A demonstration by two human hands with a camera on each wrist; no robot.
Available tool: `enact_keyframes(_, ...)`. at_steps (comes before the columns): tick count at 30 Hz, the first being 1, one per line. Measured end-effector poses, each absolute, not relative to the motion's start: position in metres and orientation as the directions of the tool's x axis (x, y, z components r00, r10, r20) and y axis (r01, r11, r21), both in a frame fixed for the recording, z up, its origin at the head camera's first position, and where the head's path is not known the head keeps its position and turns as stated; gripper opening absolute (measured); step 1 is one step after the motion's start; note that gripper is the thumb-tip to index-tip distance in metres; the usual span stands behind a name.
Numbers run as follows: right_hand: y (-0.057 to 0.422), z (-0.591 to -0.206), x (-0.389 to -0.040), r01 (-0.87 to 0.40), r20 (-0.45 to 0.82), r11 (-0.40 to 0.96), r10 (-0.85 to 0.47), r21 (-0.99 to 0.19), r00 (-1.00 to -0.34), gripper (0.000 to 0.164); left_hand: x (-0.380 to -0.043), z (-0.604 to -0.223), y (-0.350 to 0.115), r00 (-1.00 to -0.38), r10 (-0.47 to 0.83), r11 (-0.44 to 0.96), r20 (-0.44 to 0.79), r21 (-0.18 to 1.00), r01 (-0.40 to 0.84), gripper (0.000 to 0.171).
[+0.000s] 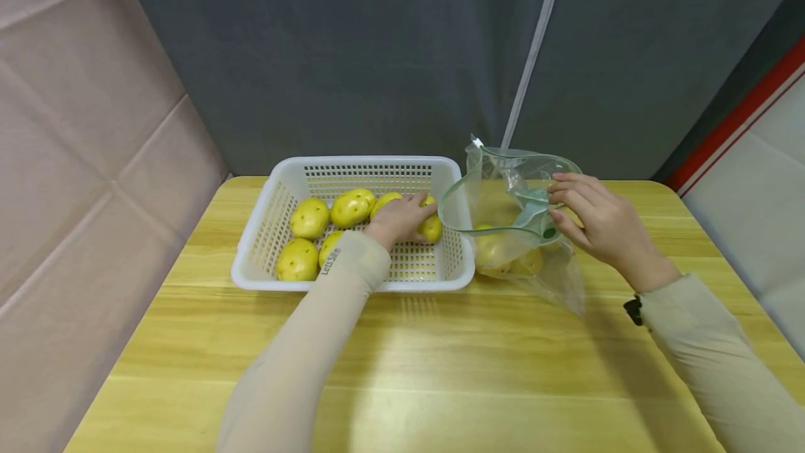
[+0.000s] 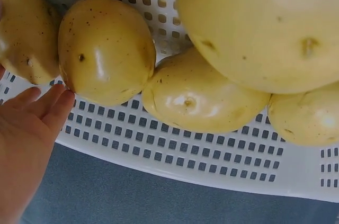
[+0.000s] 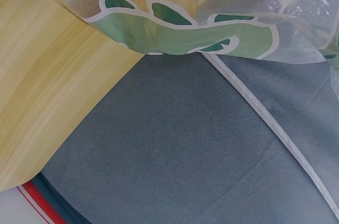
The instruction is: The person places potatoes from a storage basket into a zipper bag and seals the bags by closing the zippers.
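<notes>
A white plastic basket [image 1: 254, 257] holds several yellow potatoes [image 1: 310, 218]. Inside its right end, my left hand [image 1: 402, 219] grips a potato [image 1: 431, 224], fingers over its top and thumb on the near side. In the left wrist view the fingers of that left hand [image 2: 26, 128] reach along the row of potatoes [image 2: 106, 49]. To the right of the basket stands a clear zip bag [image 1: 560, 278] with green print, potatoes [image 1: 493, 256] at its bottom. My right hand [image 1: 600, 222] pinches the right side of its open mouth. The right wrist view shows the bag's printed side [image 3: 185, 33] but no fingers.
Everything stands on a light wooden table [image 1: 440, 369]. A dark grey curtain [image 1: 346, 54] with a pale strip [image 1: 534, 47] hangs behind its far edge. Pale padded panelling [image 1: 82, 159] rises at the left, and a red-edged white surface [image 1: 767, 180] lies at the right.
</notes>
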State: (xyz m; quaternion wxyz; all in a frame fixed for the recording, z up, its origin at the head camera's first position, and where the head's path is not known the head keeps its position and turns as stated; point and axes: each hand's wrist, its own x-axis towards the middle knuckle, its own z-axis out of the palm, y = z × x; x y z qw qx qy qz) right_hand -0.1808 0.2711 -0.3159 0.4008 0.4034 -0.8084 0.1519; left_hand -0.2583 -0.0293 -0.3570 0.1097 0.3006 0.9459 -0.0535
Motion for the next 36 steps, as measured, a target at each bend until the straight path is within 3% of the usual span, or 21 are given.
enact_keyframes(20,0.2722,-0.3158,-0.1804,-0.775,0.763,0.629,-0.532,0.065,-0.367,0.055,-0.2536,-0.3525,-0.0269,-0.783,0.570,0.805,-0.248,-0.022,0.593,0.073)
enact_keyframes(28,0.2735,-0.3130,-0.1782,-0.761,0.729,0.645,-0.554,0.071,-0.402,0.056,-0.2528,-0.3522,-0.0281,-0.768,0.600,0.782,-0.222,-0.037,0.622,0.072)
enact_keyframes(36,0.2735,-0.3130,-0.1801,-0.768,0.735,0.634,-0.563,0.092,-0.377,0.055,-0.2539,-0.3518,-0.0277,-0.785,0.582,0.802,-0.209,-0.007,0.597,0.078)
